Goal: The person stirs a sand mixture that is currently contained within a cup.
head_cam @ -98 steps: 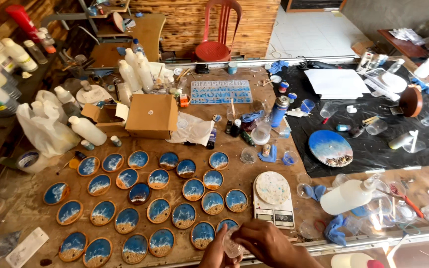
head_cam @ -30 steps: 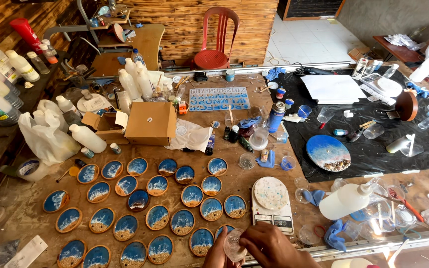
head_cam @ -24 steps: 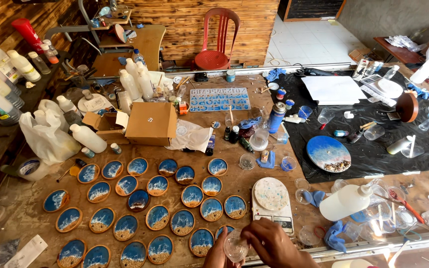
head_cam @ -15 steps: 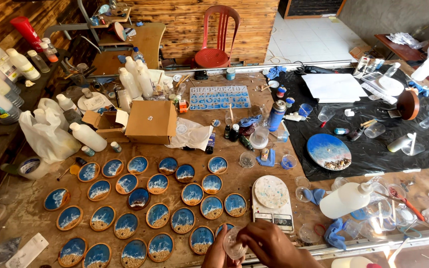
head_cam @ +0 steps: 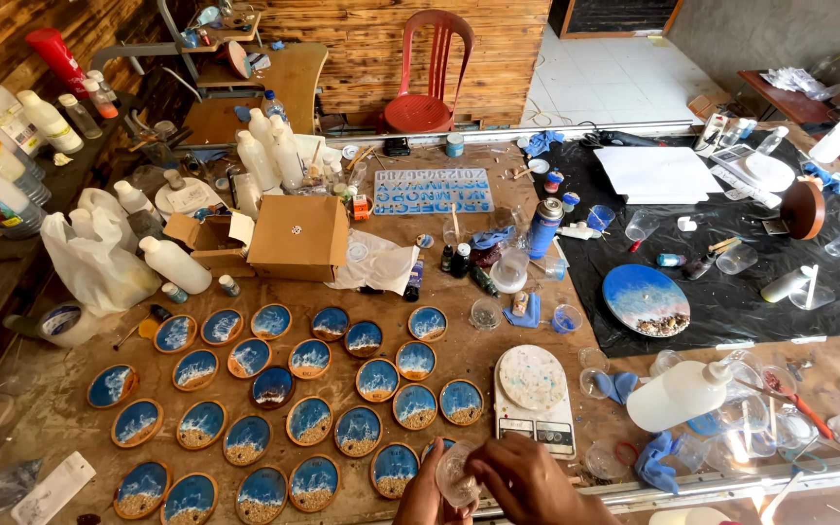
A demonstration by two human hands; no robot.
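at the bottom edge of the head view, a small clear plastic cup (head_cam: 456, 474) is held between both hands, just above the near edge of the wooden worktable (head_cam: 70, 399). the left hand (head_cam: 422, 491) is curled around the cup's left side, and the fingers of the right hand (head_cam: 535, 479) are closed on its right side and rim, so the cup is clamped from both sides. whether anything is inside the cup cannot be told.

just beyond the hands, a white digital scale (head_cam: 534, 401) is seen with a speckled round disc on its platform. to the left of it, rows of round wooden coasters (head_cam: 311, 420) with blue and white ocean-style resin are laid out flat, close together. behind them an open cardboard box (head_cam: 289, 238) is set, with white plastic bottles (head_cam: 269, 156) further back. to the right, a white squeeze bottle (head_cam: 681, 394) is lying on its side, and a larger round blue resin board (head_cam: 646, 299) is resting on black sheeting (head_cam: 780, 311). a red plastic chair (head_cam: 428, 83) is placed beyond the table.
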